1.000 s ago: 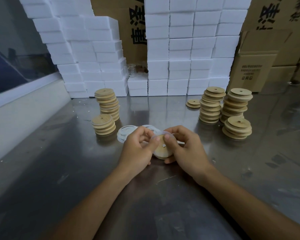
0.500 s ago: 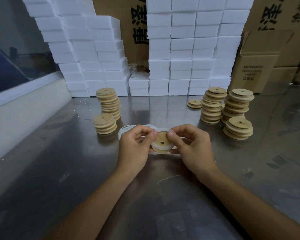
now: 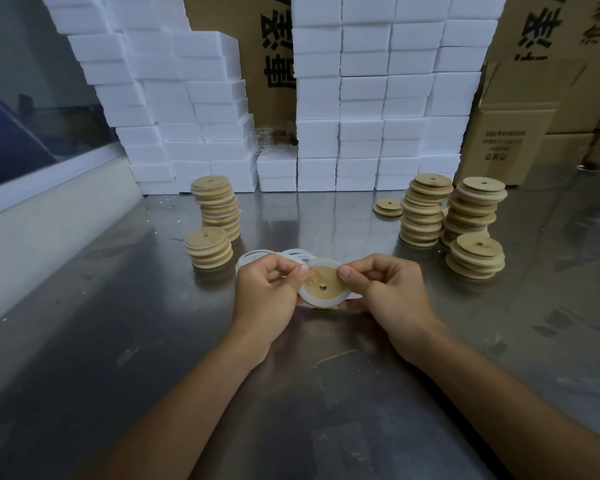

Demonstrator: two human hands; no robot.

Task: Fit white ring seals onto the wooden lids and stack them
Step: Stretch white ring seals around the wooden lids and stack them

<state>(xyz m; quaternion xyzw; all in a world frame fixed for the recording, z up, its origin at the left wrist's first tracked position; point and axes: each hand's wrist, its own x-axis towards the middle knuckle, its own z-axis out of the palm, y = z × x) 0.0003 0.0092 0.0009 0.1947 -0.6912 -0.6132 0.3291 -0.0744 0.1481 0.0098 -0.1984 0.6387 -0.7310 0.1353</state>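
Between my two hands is a round wooden lid (image 3: 323,283) with a small centre hole and a white ring seal (image 3: 307,296) around its rim. My left hand (image 3: 267,292) pinches its left edge, thumb on top. My right hand (image 3: 388,289) pinches its right edge the same way. Loose white ring seals (image 3: 257,257) lie on the steel table just behind my left hand. Two stacks of lids stand at the left: a short one (image 3: 209,251) and a taller one (image 3: 217,206). At the right stand three more stacks (image 3: 423,211) (image 3: 475,209) (image 3: 477,256).
A single small pile of lids (image 3: 388,206) lies left of the right-hand stacks. White foam boxes (image 3: 368,98) are piled high along the back, with brown cartons (image 3: 513,140) at the right. The steel table (image 3: 153,341) meets a pale wall ledge (image 3: 49,216) on the left.
The lid has tilted up to face me and lifted slightly. The white seal now sits all round its rim. Both hands keep their pinch on its edges.
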